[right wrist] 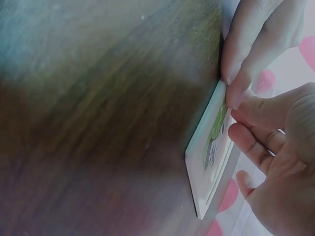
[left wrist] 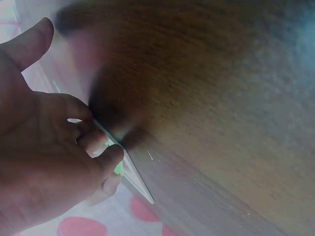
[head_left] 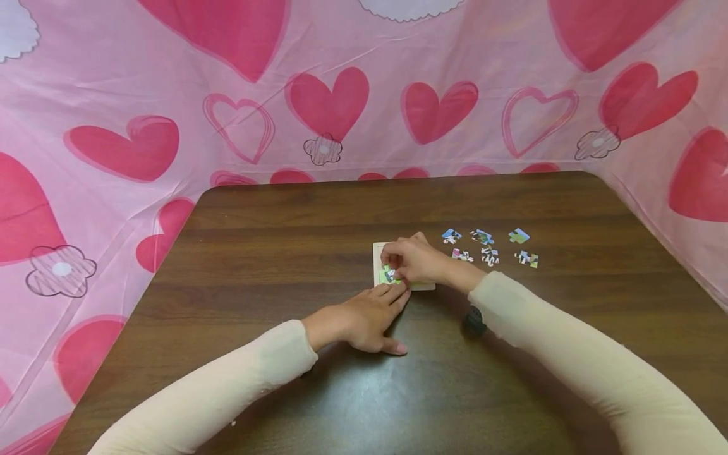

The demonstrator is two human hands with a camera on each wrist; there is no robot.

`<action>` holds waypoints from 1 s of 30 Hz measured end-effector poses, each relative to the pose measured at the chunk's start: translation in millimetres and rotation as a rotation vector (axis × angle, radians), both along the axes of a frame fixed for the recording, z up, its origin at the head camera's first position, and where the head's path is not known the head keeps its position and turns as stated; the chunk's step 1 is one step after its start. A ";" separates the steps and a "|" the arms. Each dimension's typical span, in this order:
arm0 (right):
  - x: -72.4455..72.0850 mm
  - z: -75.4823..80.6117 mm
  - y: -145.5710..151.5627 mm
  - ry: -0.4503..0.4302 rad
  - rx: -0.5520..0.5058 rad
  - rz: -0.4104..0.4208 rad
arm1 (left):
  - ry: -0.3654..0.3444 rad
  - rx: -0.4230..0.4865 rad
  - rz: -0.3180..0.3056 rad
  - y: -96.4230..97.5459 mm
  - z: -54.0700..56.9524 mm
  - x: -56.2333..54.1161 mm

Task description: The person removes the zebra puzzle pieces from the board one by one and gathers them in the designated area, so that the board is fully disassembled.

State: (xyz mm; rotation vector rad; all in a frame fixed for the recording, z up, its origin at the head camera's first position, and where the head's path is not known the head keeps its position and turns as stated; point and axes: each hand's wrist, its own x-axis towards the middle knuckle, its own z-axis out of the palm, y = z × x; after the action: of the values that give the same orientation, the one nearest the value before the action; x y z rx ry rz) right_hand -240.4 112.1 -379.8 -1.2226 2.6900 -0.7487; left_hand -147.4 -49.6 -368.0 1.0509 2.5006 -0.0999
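Observation:
A small pale puzzle tray [head_left: 378, 254] lies mid-table, with green-and-black puzzle pieces [head_left: 389, 275] in its near left corner. My right hand [head_left: 418, 259] is over the tray, thumb and curled fingers pinching at a puzzle piece there; the hand hides much of the tray. In the right wrist view, the right thumb and fingertips are close together at the green part [right wrist: 216, 123] of the picture. My left hand [head_left: 370, 319] lies palm down with fingers extended, its fingertips resting on the tray's near edge. The left thumb points away from the tray.
Several loose puzzle pieces lie in two rough rows right of the tray, among them a blue-green piece [head_left: 519, 236] and a black-and-white striped piece [head_left: 490, 256]. The brown wooden table [head_left: 273, 253] ends at a pink heart-patterned cloth [head_left: 364, 44] behind.

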 end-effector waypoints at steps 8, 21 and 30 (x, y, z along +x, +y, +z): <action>-0.6 -3.4 -0.3 0.075 -0.002 0.026 | 0.006 0.000 -0.004 0.1 -1.1 -0.5; -4.0 9.3 17.5 0.160 -0.044 -0.027 | -0.024 0.013 0.018 -0.1 1.1 0.6; -5.3 12.1 35.8 0.188 -0.077 -0.050 | -0.025 0.019 0.030 0.2 0.4 1.5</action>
State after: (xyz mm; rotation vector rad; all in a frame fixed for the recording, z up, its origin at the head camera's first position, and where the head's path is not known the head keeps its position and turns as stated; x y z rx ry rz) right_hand -245.7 147.9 -367.7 -1.3092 2.8762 -0.7873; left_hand -146.0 -49.4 -367.6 1.0158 2.4982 -0.0532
